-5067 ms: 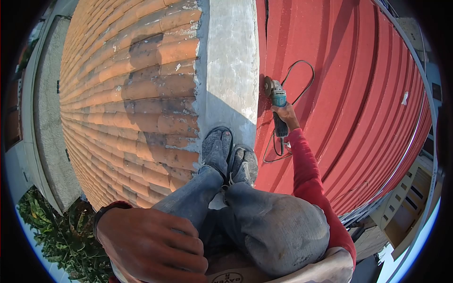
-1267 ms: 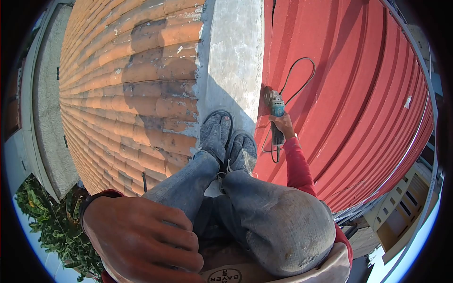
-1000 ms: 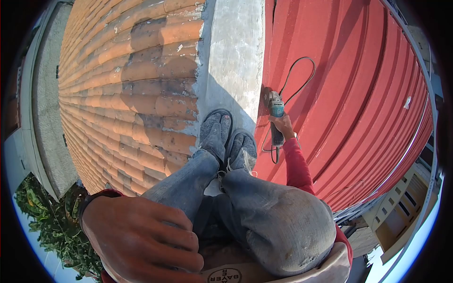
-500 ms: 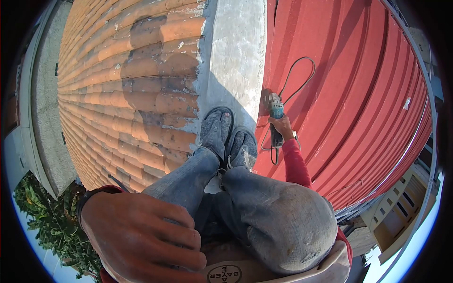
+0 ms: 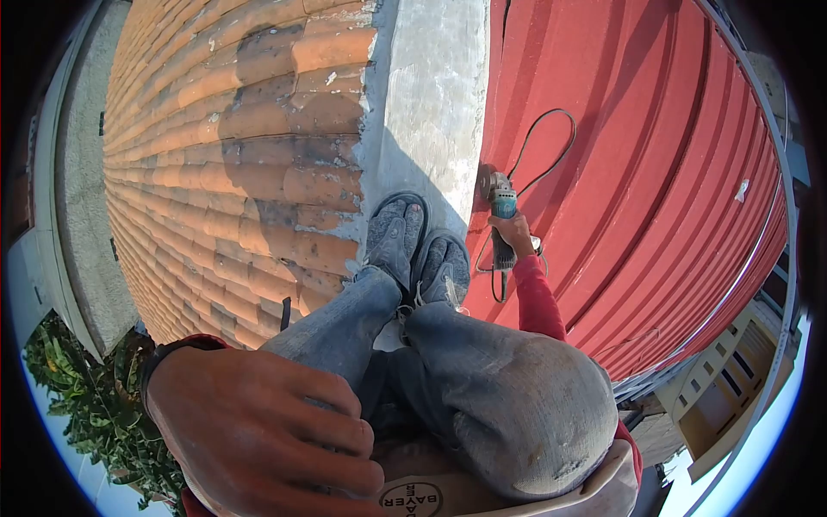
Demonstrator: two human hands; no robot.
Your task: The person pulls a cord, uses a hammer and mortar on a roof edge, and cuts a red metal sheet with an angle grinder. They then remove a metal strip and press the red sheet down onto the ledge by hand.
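Note:
My right hand (image 5: pixel 514 235) is closed around the body of an angle grinder (image 5: pixel 504 205) with a teal front section. The grinder's disc end is at the joint between the concrete strip (image 5: pixel 435 112) and the red metal roof (image 5: pixel 586 224); guard and shadow make the disc's contact hard to see. Large in the foreground, my left hand (image 5: pixel 258 422) is over my bent left leg, back of the hand up. Its fingers are apart and loosely bent, with nothing visible in them and their undersides hidden.
A black cord (image 5: pixel 571 138) loops over the red roof beside the grinder. My sandalled feet (image 5: pixel 398 237) stand on the concrete strip. Orange clay tiles (image 5: pixel 250 164) slope away to the left. A dark thin piece (image 5: pixel 286 313) sticks up beside my left leg.
The dark thin piece beside my left leg has swung right and now stands more upright. My left hand has shifted slightly right. The grinder and right hand have barely moved.

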